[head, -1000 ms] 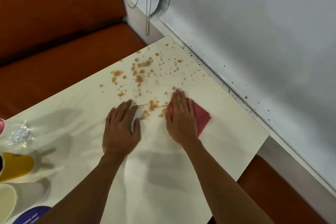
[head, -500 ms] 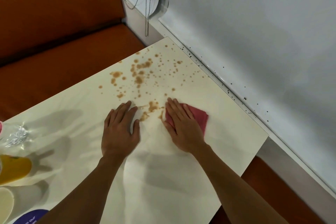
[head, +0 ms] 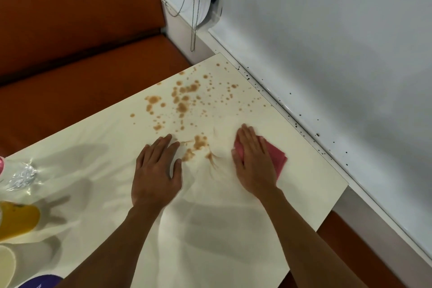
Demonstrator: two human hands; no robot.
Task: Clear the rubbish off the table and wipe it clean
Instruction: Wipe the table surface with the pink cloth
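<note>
A cream table (head: 304,170) carries a spread of brown spots and smears (head: 184,105) over its far half. My right hand (head: 254,161) lies flat, fingers straight, pressing a folded pink cloth (head: 277,155) onto the table just right of the nearest smear. My left hand (head: 156,170) rests flat on the tabletop to the left of that smear, fingers straight, with nothing in it. Rubbish sits at the table's left edge: crumpled clear plastic (head: 22,175), a yellow cup (head: 16,220) and a pale paper cup (head: 7,264).
An orange bench seat (head: 81,77) runs behind and left of the table. A white wall panel (head: 327,54) borders the right side, speckled with dark spots along its sill. Blind cords (head: 194,7) hang at the far corner. A purple lid (head: 44,282) shows at the bottom left.
My right hand has slid the pink cloth to the right, away from the smear, after drawing it back toward me. My left hand has stayed in place.
</note>
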